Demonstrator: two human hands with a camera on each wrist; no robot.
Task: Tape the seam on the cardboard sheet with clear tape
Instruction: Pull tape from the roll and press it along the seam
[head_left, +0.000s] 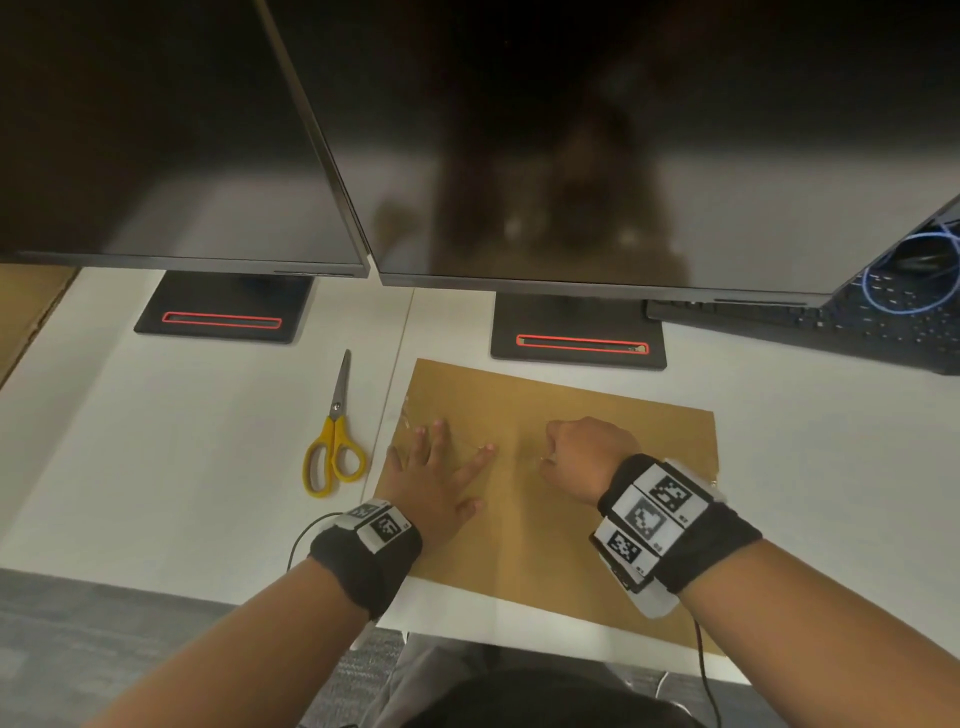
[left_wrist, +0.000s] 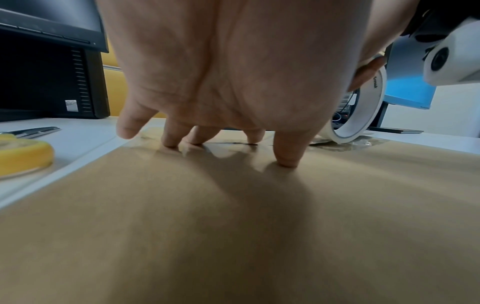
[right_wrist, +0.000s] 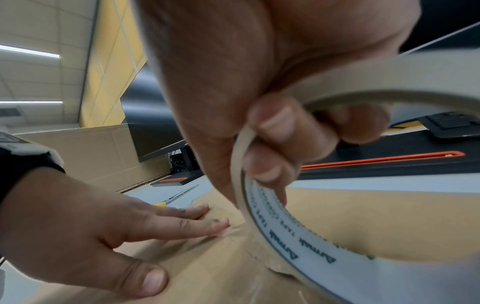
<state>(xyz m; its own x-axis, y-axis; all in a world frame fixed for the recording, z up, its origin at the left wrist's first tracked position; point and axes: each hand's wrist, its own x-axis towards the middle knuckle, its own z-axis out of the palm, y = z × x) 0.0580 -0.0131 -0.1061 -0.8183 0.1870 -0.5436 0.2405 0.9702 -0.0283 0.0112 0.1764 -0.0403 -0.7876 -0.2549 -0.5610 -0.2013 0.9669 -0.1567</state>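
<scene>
Cardboard sheet (head_left: 561, 525) is laid flat on the worktop (head_left: 156, 467), scissors (head_left: 335, 436) just beside it. Left hand (head_left: 436, 475) is pressed flat, fingers spread, on clear tape (head_left: 511, 457); tape roll (right_wrist: 298, 242) is gripped by right hand (head_left: 587, 454).

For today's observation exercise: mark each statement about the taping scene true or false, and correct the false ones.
1. The left hand lies flat on the cardboard sheet. True.
2. The right hand holds the scissors. False: it grips the tape roll.
3. The scissors have yellow handles. True.
4. The scissors lie on the cardboard. False: they lie on the white desk, to its left.
5. Both monitors show bright pictures. False: both screens are dark.
</scene>
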